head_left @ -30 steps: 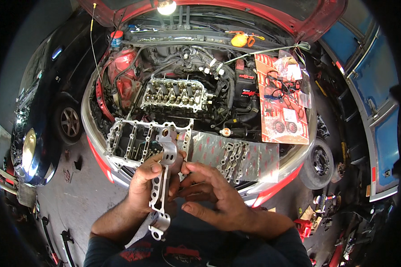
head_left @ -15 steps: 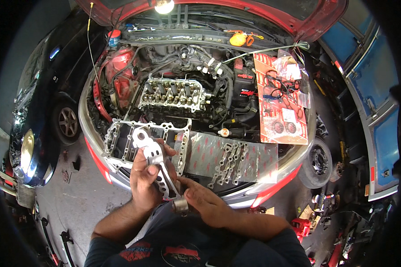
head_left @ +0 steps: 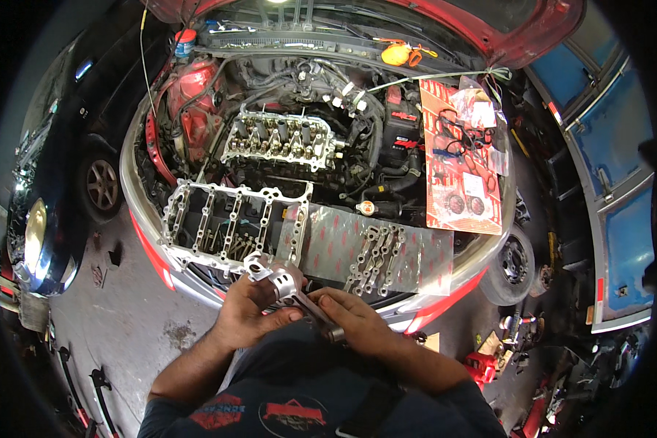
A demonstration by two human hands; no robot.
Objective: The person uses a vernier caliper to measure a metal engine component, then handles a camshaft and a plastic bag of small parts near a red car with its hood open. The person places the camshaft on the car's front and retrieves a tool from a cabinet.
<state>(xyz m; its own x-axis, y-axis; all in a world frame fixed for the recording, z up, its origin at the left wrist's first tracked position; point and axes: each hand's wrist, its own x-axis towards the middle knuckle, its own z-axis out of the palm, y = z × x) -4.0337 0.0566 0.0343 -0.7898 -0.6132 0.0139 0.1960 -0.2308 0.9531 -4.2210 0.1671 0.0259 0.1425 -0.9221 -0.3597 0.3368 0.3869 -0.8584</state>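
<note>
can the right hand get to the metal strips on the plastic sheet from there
Probably yes: the metal strips appear uncovered on the plastic sheet just ahead of the right hand, with nothing seen between. That hand touches the shiny metal part, but the left hand holds it.

Lettering [head_left: 407, 144] stands on the battery [head_left: 400, 130], shirt [head_left: 321, 390] and, seemingly, red sheet [head_left: 436, 191].
</note>
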